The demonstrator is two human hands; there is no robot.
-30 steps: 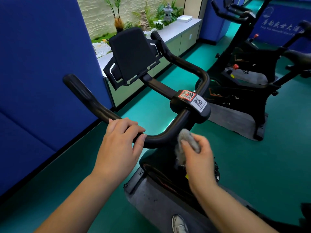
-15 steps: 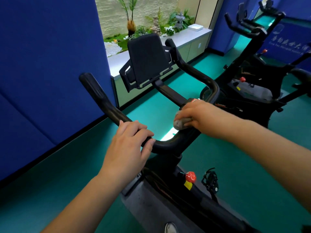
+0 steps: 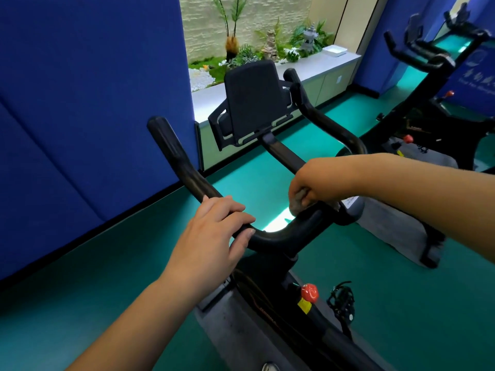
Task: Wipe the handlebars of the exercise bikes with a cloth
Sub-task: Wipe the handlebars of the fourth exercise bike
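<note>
My left hand [image 3: 211,236] grips the near curve of the black handlebar [image 3: 281,236], fingers wrapped over the top. My right hand [image 3: 318,180] presses a grey cloth [image 3: 298,200] onto the bar near the centre clamp. A red knob [image 3: 309,291] sits on the frame below.

Blue wall banner [image 3: 479,79], far right: pale characters with a line of smaller lettering beneath, cut by the frame edge, not legible. White label [image 3: 350,201] on the handlebar clamp, mostly hidden by the right forearm: fine print, unreadable. Yellow tag [image 3: 304,306] under the red knob: nothing legible.
</note>
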